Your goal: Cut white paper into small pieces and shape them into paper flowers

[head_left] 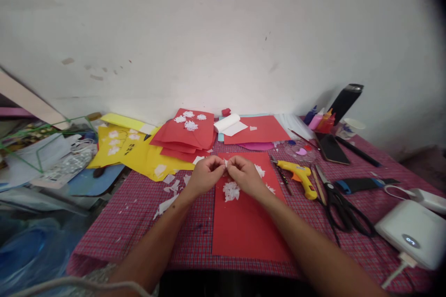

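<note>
Above a sheet of red paper, my left hand and my right hand meet at the fingertips. Both are closed in a pinch on a small piece of white paper, mostly hidden by the fingers. A crumpled white paper flower lies on the red sheet just below my hands. Another white flower shows partly past my right hand. Torn white paper scraps are scattered to the left of my left hand.
Red cards with white flowers and yellow paper lie back left. A white roll rests at the back. Rightward are a yellow glue gun, black scissors, a utility knife, a phone and a white power bank.
</note>
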A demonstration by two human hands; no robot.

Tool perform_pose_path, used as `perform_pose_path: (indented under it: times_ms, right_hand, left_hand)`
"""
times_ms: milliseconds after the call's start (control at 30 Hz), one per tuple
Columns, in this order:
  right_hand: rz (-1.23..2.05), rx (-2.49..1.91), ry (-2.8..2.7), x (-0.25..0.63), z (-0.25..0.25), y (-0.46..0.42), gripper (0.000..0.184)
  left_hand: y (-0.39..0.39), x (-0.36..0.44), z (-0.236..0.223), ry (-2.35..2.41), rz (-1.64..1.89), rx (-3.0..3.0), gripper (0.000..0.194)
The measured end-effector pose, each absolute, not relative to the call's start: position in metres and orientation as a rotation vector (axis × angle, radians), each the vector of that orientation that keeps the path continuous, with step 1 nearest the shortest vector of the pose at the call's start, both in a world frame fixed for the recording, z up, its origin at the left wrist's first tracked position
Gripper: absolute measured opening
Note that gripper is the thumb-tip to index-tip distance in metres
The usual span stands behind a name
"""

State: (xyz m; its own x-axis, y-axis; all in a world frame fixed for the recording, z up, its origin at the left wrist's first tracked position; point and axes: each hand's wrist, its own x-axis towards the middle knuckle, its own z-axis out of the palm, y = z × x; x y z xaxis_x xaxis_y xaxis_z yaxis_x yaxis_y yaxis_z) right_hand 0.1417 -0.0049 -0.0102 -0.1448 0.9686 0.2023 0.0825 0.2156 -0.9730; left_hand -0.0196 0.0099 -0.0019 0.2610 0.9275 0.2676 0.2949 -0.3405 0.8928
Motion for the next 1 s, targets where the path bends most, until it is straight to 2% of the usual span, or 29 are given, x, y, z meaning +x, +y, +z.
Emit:
perform_pose_path:
  times_ms: [267,633,1000]
  right_hand:
    - [1.223,-1.036,-1.375,0.1422,-0.0049,-0.0054,0.011]
    - [1.275,-1.053,-1.293,0.1429,-0.0001,-0.0074,0.020]
    - [1.210,-1.105,-1.337,0.1418,-0.0015,-0.0060,0.021]
  left_hand:
    - [0.0112,-0.0196,-0.0054,1.017,1.096,1.722,0.010]
    - [0.0105,-0.0218,-0.0025,1.050,1.093,1.707,0.011]
    - [0.0037,-0.0201,0.0030,1.183,1.091,2.091,0.012]
